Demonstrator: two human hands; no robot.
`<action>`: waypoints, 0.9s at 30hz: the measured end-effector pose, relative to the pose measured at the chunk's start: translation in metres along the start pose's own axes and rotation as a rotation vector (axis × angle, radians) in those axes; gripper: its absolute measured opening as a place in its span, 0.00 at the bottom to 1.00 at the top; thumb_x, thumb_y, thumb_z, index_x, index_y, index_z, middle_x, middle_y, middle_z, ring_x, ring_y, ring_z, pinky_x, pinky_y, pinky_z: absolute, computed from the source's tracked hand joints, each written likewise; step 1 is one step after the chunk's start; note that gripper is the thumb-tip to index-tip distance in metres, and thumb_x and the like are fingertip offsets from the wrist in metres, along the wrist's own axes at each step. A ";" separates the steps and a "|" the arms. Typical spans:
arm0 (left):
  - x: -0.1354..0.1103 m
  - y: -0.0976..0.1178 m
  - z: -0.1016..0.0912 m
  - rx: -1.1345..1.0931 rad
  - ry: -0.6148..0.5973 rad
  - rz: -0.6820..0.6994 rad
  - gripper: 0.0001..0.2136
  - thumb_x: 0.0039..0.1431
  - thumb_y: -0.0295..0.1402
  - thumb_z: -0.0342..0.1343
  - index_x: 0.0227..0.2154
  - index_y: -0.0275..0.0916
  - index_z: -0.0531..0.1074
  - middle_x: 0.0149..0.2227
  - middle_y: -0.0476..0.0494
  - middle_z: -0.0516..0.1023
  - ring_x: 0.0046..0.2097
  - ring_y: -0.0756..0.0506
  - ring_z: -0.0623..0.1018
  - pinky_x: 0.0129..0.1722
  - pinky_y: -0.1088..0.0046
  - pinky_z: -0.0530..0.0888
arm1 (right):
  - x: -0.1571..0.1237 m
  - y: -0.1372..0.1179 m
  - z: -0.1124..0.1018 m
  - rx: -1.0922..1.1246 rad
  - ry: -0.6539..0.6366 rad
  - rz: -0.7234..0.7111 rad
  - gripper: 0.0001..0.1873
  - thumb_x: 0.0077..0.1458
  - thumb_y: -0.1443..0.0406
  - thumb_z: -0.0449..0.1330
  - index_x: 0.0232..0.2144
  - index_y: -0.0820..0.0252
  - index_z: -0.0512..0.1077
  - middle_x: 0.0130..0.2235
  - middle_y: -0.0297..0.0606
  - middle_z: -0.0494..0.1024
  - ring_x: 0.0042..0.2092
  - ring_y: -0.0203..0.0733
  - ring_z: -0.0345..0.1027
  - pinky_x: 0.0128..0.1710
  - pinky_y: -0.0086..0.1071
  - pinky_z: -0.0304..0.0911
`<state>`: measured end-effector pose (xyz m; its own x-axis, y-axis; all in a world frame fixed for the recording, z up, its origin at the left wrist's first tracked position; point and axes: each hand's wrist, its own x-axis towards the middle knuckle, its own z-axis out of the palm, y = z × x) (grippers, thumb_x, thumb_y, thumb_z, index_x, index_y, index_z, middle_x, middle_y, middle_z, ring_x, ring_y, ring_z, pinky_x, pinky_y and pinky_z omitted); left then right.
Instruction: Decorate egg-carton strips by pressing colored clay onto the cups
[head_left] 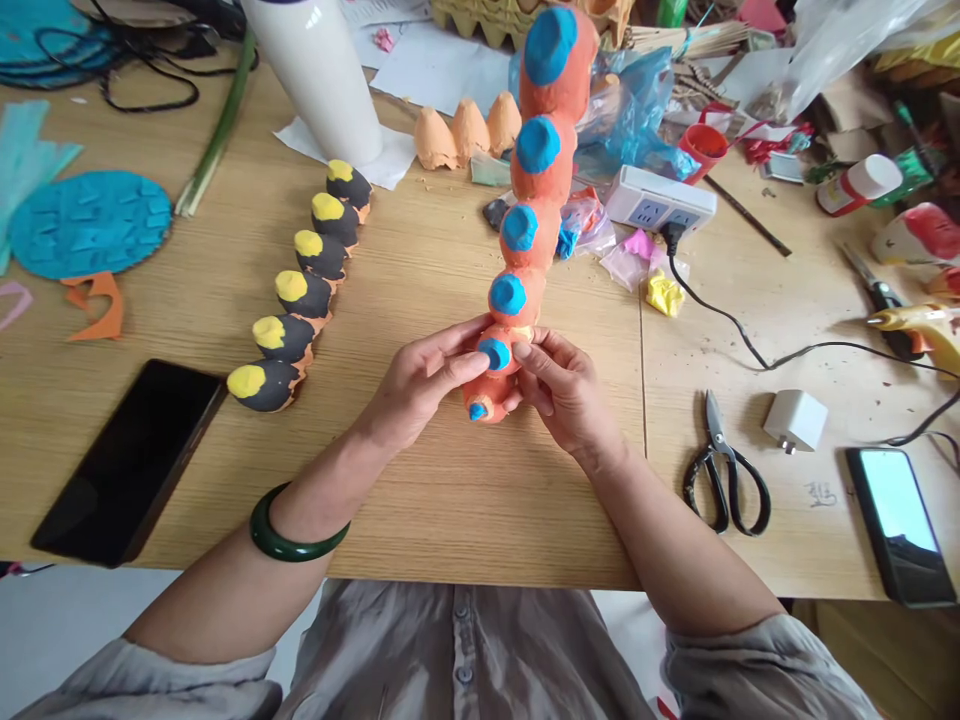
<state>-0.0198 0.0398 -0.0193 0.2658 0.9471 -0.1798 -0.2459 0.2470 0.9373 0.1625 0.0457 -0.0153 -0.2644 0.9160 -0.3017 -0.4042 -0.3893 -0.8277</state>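
Between my two hands is an orange clay-covered egg-carton strip [536, 245], a row of several bumps tipped with blue clay caps, tilted with its far end raised toward the back. My left hand [427, 380] grips the near end from the left, its thumb against a blue cap. From the right, my right hand [566, 390] closes on the same part, with its thumb by that cap and its fingers partly hidden behind the strip. A second strip with black bumps and yellow tips [304, 290] lies to the left of my hands.
A black phone [127, 460] lies at left, scissors [724, 470] at right beside a white charger [796, 420] and a lit phone [904, 525]. Behind stand a white bottle [319, 80], bare carton cups [469, 130] and a power strip [660, 200] with its cord running right.
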 end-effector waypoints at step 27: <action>-0.004 0.003 0.005 0.230 0.046 0.067 0.27 0.65 0.54 0.61 0.57 0.40 0.82 0.50 0.38 0.87 0.54 0.36 0.85 0.56 0.65 0.80 | -0.003 0.002 0.003 0.006 0.037 0.035 0.25 0.45 0.50 0.79 0.31 0.58 0.72 0.18 0.21 0.72 0.13 0.25 0.51 0.18 0.27 0.68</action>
<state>-0.0168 0.0353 -0.0137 0.2117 0.9695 -0.1235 -0.0413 0.1351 0.9900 0.1601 0.0425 -0.0145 -0.2458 0.9047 -0.3480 -0.4005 -0.4217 -0.8135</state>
